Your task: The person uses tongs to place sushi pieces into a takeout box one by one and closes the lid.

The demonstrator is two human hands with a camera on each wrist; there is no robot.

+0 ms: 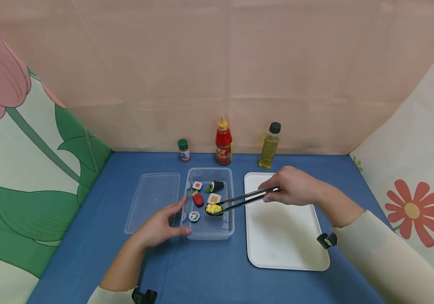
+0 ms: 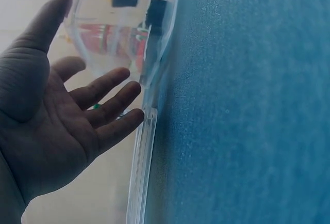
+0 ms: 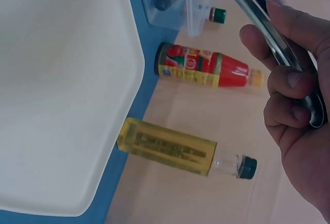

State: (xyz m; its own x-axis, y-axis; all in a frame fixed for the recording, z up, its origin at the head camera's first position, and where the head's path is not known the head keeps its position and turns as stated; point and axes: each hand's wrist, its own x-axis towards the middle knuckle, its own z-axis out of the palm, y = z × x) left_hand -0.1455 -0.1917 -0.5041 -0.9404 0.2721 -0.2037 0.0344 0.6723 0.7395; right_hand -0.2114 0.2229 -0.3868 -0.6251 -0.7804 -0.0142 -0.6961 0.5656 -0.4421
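Observation:
My right hand (image 1: 294,185) holds a pair of dark metal tongs (image 1: 249,198), fingers curled round the handle in the right wrist view. The tips reach into a clear plastic box (image 1: 230,230) and lie at a corn-topped sushi piece (image 1: 214,208). Beside that piece are a square sushi with a yellow centre (image 1: 214,198), a red-topped one (image 1: 198,199), a round white roll (image 1: 194,216), a small orange-centred piece (image 1: 197,185) and a dark roll (image 1: 217,186). My left hand (image 1: 160,226) rests at the box's left wall, thumb and fingers spread and fairly straight.
A clear lid (image 1: 157,198) lies left of the box. To the right is a white tray (image 1: 277,249). Along the back stand a green-capped spice jar (image 1: 184,150), a red sauce bottle (image 1: 224,145) and an oil bottle (image 1: 269,147). Blue cloth covers the table.

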